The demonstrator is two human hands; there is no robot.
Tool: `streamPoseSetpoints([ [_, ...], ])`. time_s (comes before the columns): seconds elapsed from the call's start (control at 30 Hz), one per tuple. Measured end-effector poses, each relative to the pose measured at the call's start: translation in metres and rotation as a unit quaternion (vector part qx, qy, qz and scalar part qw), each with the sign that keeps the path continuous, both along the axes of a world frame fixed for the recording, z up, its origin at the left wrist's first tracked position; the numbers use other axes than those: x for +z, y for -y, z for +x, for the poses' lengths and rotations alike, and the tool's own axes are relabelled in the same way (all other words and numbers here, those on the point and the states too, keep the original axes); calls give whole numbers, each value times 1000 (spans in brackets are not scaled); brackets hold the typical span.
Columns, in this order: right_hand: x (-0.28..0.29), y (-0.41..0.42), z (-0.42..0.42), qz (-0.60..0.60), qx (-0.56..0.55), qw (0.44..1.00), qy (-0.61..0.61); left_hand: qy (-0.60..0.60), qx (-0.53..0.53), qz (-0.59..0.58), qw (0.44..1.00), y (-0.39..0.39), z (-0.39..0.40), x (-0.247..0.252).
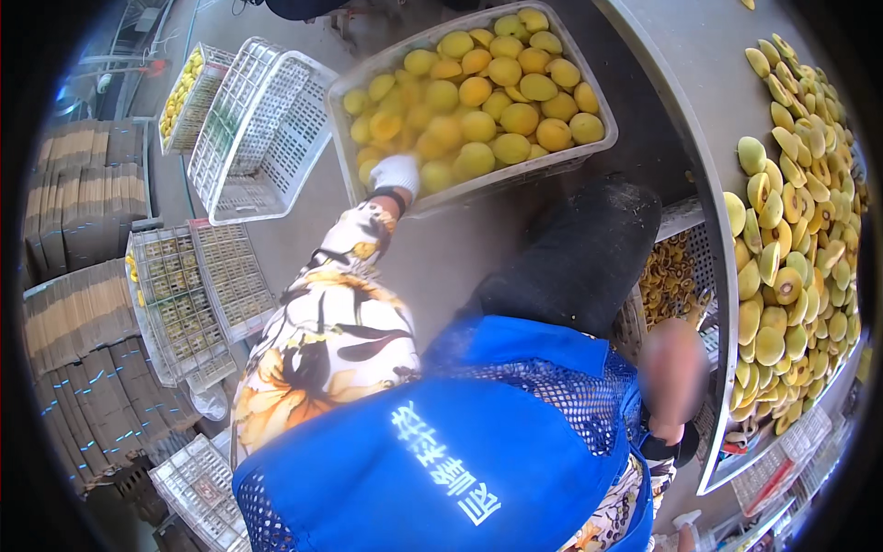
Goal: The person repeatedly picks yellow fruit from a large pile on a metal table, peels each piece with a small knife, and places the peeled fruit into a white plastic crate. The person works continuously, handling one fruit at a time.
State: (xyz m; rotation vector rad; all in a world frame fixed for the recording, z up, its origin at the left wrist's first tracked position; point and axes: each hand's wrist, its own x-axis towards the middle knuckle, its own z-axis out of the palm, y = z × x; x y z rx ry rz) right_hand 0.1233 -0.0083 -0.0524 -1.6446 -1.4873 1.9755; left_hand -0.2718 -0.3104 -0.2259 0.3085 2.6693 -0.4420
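My left hand (pixel 395 174), in a white glove, reaches to the near left edge of a white plastic crate (pixel 483 190) filled with yellow-green peaches or apricots (pixel 504 72). Its fingers lie against the fruit by the rim; their grip is hidden, and the fruit beside them is blurred. Down beside the metal table's edge is my right hand (pixel 672 372), heavily blurred, so its fingers and anything in them cannot be made out. Near it, under the table, stands a crate (pixel 631 321) of cut fruit pieces (pixel 666 279).
On the metal table (pixel 679 90) at right lies a large heap of halved fruit (pixel 793 276). An empty white crate (pixel 259 131) leans left of the full one. Further left are mesh-topped crates (pixel 179 297) and stacked flattened cardboard (pixel 90 207). Dark clothing of another person (pixel 303 5) shows at top.
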Motion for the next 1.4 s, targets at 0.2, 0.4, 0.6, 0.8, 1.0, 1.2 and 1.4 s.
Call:
streamPoseSetpoints([
  [0.2, 7, 7, -10, 49, 66, 996, -36, 35, -36, -18, 999, 1, -13, -1],
  [0.4, 10, 3, 10, 55, 49, 997, -24, -32, 130, 262, 956, 38, -21, 54],
  [0.6, 2, 3, 7, 67, 34, 996, -37, -95, 75, 254, 960, 50, 11, 48],
  [0.8, 1, 5, 9, 86, 64, 993, -39, 44, -71, 267, 960, 53, 34, 30],
  [1.0, 2, 7, 5, 91, 66, 994, -17, 68, -90, 182, 977, 40, 19, 31],
  [1.2, 3, 12, -5, 85, 68, 994, -30, 26, -122, 86, 989, 11, 20, 18],
  [1.4, 1, 7, 9, 134, 93, 986, -23, 47, -90, 55, 993, -23, -2, 43],
])
